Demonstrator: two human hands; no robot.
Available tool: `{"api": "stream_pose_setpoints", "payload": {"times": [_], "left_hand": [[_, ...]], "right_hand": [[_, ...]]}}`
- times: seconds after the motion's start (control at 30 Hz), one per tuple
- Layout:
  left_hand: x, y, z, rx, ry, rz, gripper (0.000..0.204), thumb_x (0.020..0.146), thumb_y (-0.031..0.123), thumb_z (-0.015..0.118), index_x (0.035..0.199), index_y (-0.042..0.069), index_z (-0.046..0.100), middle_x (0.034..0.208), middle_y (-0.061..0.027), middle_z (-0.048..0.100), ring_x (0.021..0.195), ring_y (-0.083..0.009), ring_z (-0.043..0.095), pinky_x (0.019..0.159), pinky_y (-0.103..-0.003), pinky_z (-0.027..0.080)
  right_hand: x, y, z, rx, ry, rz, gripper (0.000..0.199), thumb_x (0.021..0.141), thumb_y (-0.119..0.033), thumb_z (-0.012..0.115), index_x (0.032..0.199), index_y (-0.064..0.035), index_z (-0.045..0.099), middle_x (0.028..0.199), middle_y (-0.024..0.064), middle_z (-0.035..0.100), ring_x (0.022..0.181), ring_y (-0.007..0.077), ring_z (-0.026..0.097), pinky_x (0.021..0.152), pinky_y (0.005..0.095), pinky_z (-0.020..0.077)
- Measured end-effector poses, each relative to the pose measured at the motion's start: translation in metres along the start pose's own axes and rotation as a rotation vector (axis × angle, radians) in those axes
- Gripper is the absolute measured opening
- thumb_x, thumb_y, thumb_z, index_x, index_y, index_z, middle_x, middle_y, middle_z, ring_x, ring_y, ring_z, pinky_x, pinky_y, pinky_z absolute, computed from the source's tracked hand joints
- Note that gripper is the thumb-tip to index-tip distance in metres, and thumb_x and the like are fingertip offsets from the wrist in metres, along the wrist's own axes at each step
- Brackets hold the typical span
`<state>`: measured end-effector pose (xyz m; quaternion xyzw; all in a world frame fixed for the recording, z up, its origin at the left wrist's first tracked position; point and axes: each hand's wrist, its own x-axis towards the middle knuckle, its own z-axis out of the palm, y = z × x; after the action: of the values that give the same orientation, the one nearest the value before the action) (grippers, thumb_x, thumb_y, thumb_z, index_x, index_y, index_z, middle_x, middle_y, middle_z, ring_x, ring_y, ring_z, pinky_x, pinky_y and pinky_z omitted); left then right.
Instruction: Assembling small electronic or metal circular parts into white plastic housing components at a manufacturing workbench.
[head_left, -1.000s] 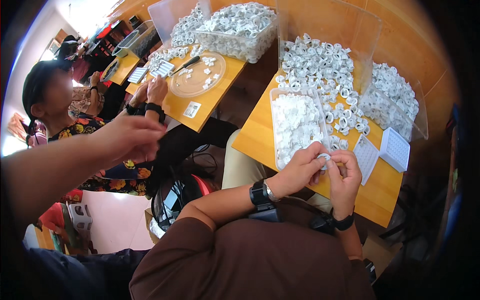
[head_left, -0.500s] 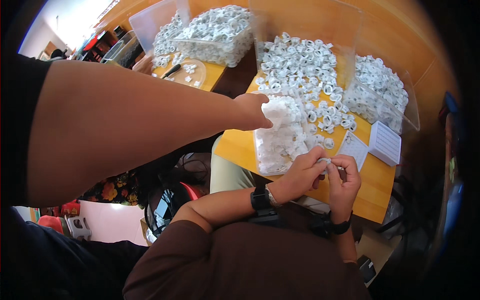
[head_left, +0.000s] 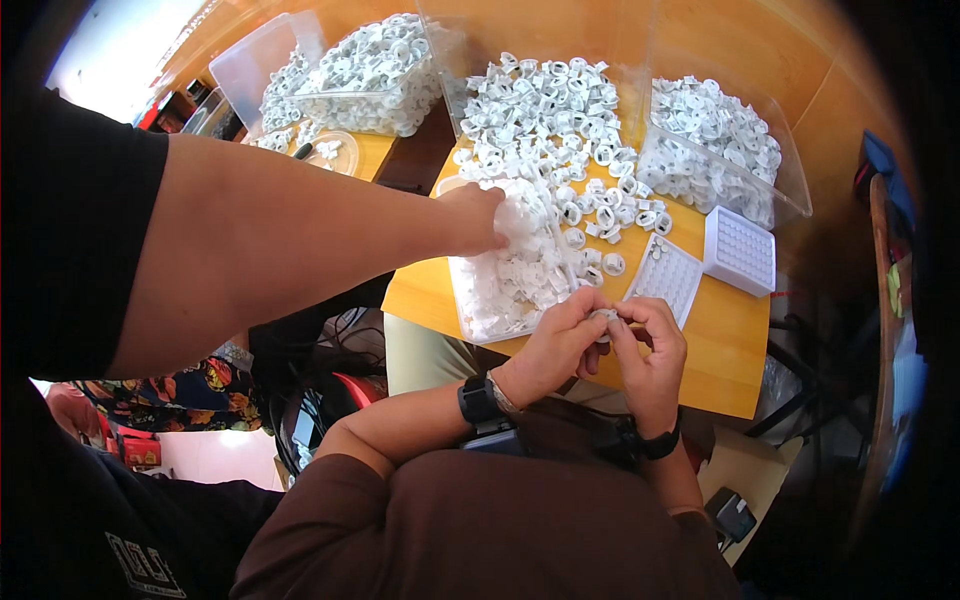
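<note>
My left hand [head_left: 555,345] and my right hand [head_left: 652,362] meet above the table's front edge, fingers closed in a pinch. Between their fingertips sits a small white plastic part [head_left: 605,314], mostly covered by the fingers. Just left of them lies a shallow clear bin [head_left: 463,312] heaped with small white pieces [head_left: 520,285]. Another person's hand [head_left: 474,220] reaches into that bin from the left, its fingers on the pieces. Beyond my hands, a white tray with rows of pockets [head_left: 672,285] holds a few small round pieces [head_left: 657,249] at its far end.
White ring-shaped parts [head_left: 545,110] spread across the yellow table [head_left: 725,365]. A clear bin [head_left: 795,185] of such parts stands at the far right, another [head_left: 365,105] at the far left. A white block with pockets [head_left: 740,250] sits beside the tray. The other person's forearm [head_left: 290,235] crosses the left side.
The whole view has shifted, so the table and bins appear farther left. My hands keep their pinch on the white part. The other person's hand stays at the shallow bin.
</note>
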<state>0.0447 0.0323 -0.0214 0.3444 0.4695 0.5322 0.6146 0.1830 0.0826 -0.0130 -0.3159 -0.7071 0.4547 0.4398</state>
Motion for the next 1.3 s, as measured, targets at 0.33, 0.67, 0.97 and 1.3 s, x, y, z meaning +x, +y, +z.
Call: {"api": "stream_pose_setpoints", "payload": {"times": [0.33, 0.67, 0.97, 1.3], "left_hand": [[-0.002, 0.003, 0.003, 0.034, -0.010, -0.014, 0.017, 0.097, 0.018, 0.044, 0.105, 0.004, 0.048, 0.077, -0.0031, 0.056, 0.060, -0.0079, 0.056, 0.051, -0.020, 0.045], [-0.004, 0.000, 0.004, 0.008, -0.004, -0.017, 0.018, 0.098, 0.019, 0.043, 0.105, 0.004, 0.049, 0.078, -0.0025, 0.056, 0.061, -0.0079, 0.056, 0.052, -0.020, 0.045], [-0.010, 0.009, 0.002, -0.094, 0.054, -0.057, 0.022, 0.096, 0.020, 0.047, 0.110, 0.003, 0.051, 0.083, -0.0059, 0.060, 0.066, -0.0125, 0.059, 0.055, -0.023, 0.048], [0.000, 0.003, -0.010, -0.399, -0.095, -0.078, 0.021, 0.097, 0.012, 0.043, 0.112, 0.000, 0.050, 0.090, -0.0112, 0.061, 0.074, -0.0178, 0.063, 0.066, -0.028, 0.052]], "right_hand": [[-0.002, 0.000, -0.004, -0.016, 0.009, -0.029, 0.012, 0.085, -0.001, 0.062, 0.097, 0.0019, 0.063, 0.095, 0.0111, 0.058, 0.081, 0.0167, 0.061, 0.068, 0.0282, 0.0529], [-0.002, 0.002, -0.003, -0.010, 0.012, -0.032, 0.010, 0.084, -0.001, 0.063, 0.094, 0.0012, 0.063, 0.093, 0.0109, 0.059, 0.079, 0.0164, 0.061, 0.066, 0.0279, 0.0525], [0.005, 0.009, 0.001, 0.046, 0.033, -0.021, 0.008, 0.083, -0.001, 0.063, 0.091, 0.0009, 0.061, 0.092, 0.0113, 0.059, 0.079, 0.0180, 0.062, 0.064, 0.0275, 0.0522], [0.011, 0.010, -0.005, 0.195, 0.047, 0.069, 0.006, 0.084, -0.001, 0.063, 0.088, 0.0009, 0.060, 0.088, 0.0082, 0.060, 0.075, 0.0145, 0.062, 0.064, 0.0263, 0.0516]]}}
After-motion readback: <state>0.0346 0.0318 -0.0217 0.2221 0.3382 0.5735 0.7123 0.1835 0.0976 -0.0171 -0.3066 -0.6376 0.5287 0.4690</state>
